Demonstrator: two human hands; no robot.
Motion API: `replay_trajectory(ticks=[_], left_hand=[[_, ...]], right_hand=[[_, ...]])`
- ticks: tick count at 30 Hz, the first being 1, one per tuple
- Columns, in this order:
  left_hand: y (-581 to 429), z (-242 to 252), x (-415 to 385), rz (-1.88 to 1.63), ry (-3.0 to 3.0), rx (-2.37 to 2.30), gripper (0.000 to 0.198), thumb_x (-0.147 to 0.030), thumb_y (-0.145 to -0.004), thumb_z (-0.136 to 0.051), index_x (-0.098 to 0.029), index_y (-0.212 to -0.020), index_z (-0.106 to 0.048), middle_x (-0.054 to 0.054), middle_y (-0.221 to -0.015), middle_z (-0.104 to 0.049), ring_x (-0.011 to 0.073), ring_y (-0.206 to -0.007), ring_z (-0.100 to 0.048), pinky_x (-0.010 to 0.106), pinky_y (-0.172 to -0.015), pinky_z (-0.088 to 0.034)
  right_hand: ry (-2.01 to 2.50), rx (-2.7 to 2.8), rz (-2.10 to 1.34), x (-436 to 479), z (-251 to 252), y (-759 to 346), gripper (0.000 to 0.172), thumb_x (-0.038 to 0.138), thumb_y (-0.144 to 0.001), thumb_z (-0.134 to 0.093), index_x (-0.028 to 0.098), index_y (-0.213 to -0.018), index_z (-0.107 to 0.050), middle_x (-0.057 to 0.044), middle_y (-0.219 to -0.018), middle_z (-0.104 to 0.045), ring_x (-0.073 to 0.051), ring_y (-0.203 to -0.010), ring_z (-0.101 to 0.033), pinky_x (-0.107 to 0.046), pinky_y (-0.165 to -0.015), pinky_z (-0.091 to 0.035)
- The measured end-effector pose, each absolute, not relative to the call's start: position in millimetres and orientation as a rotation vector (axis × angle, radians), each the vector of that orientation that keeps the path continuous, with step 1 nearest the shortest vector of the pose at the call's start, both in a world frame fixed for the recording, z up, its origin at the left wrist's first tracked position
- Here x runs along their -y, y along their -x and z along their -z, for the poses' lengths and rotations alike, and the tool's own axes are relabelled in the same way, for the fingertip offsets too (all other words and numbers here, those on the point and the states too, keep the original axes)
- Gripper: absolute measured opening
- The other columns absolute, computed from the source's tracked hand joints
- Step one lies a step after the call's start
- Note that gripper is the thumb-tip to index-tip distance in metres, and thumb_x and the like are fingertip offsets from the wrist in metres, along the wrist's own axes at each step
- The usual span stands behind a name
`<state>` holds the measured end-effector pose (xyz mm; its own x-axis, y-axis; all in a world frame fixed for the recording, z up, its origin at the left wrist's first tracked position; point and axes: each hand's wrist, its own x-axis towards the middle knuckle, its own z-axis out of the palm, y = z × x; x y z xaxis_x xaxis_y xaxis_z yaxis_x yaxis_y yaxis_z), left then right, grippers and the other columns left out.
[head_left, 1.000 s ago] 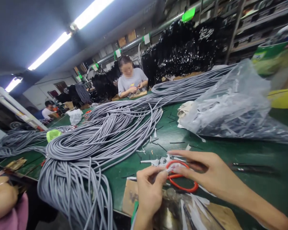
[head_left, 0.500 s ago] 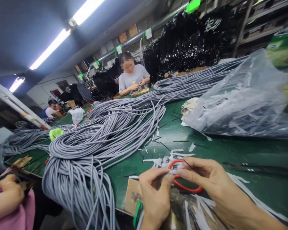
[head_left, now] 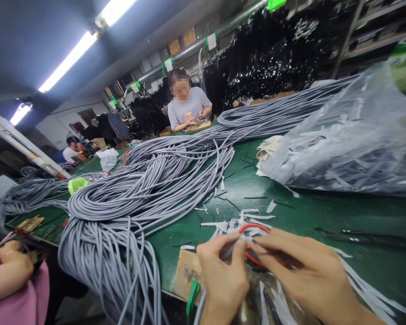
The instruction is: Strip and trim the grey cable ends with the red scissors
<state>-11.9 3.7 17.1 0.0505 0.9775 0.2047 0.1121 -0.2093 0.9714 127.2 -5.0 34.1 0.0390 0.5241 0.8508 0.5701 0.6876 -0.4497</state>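
Note:
My left hand (head_left: pixel 223 273) is closed around a grey cable (head_left: pixel 200 308), whose end shows between thumb and forefinger. My right hand (head_left: pixel 301 266) meets it at the fingertips, pinched at the whitish tip of the cable; what exactly it grips is too small and blurred to tell. Just behind the fingers lie red-handled scissors (head_left: pixel 255 226), partly covered by my right hand. Below my hands is a worn board (head_left: pixel 186 273) with a green clip-like piece (head_left: pixel 192 299) at its left. White strips (head_left: pixel 280 304) lie under my right hand.
A big pile of grey cables (head_left: pixel 122 203) covers the left and middle of the green table (head_left: pixel 325 216). At right stands a clear bag (head_left: pixel 345 153) of white scraps, with dark pliers (head_left: pixel 358 235) nearer. A co-worker (head_left: pixel 189 106) sits opposite; a pink-sleeved person (head_left: pixel 16 284) is at left.
My right hand has turned and closed in at the left fingertips, covering more of the red scissors. The dark strand by its fingers no longer shows. My left hand stays nearly in place.

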Motion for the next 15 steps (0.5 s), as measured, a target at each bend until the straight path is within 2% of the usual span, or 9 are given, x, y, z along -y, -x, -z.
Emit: replay_trajectory(ticks=[3, 5, 9, 12, 15], left_hand=[[15, -16, -9, -1.221, -1.168, -0.975, 0.036, -0.047, -0.073, -0.076, -0.011, -0.075, -0.076, 0.002, -0.052, -0.061, 0.0096, -0.044, -0.051, 0.017, -0.042, -0.04], [16, -15, -11, -1.269, -1.028, -0.877, 0.043, -0.053, -0.068, -0.079, -0.011, -0.075, -0.073, -0.002, -0.047, -0.053, 0.0062, -0.04, -0.041, 0.016, -0.039, -0.032], [13, -15, -9, -1.387, -0.975, -0.86, 0.042, -0.052, -0.065, -0.083, -0.013, -0.077, -0.071, -0.004, -0.05, -0.052, 0.0064, -0.043, -0.04, 0.017, -0.042, -0.033], [12, -17, -4, -1.443, -1.056, -0.91, 0.04, -0.05, -0.068, -0.081, -0.014, -0.08, -0.071, -0.002, -0.059, -0.057, 0.0075, -0.048, -0.044, 0.017, -0.048, -0.037], [11, -19, 2, -1.478, -1.156, -0.889, 0.041, -0.055, -0.073, -0.075, -0.015, -0.078, -0.07, 0.001, -0.063, -0.06, 0.0107, -0.056, -0.05, 0.02, -0.055, -0.042]], right_hand=[[0.853, 1.662, 0.009, 2, -34, -128, 0.02, 0.014, -0.085, -0.058, 0.024, -0.077, -0.073, -0.002, -0.063, -0.073, -0.015, -0.051, -0.068, -0.021, -0.05, -0.055], [0.882, 1.641, -0.273, -2, -33, -126, 0.017, 0.018, -0.082, -0.06, 0.023, -0.076, -0.075, -0.003, -0.066, -0.074, -0.017, -0.054, -0.069, -0.021, -0.05, -0.055], [0.938, 1.393, -0.868, -7, -28, -117, 0.02, 0.036, -0.075, -0.067, 0.02, -0.065, -0.074, -0.004, -0.06, -0.07, -0.018, -0.054, -0.066, -0.023, -0.048, -0.052], [1.021, 1.18, -1.071, -10, -29, -114, 0.027, 0.044, -0.066, -0.071, 0.018, -0.061, -0.07, -0.001, -0.053, -0.061, -0.013, -0.045, -0.053, -0.022, -0.041, -0.044], [1.147, 0.897, -1.103, -16, -34, -119, 0.038, 0.051, -0.059, -0.072, 0.019, -0.048, -0.054, 0.006, -0.041, -0.038, -0.006, -0.035, -0.029, -0.02, -0.031, -0.027]])
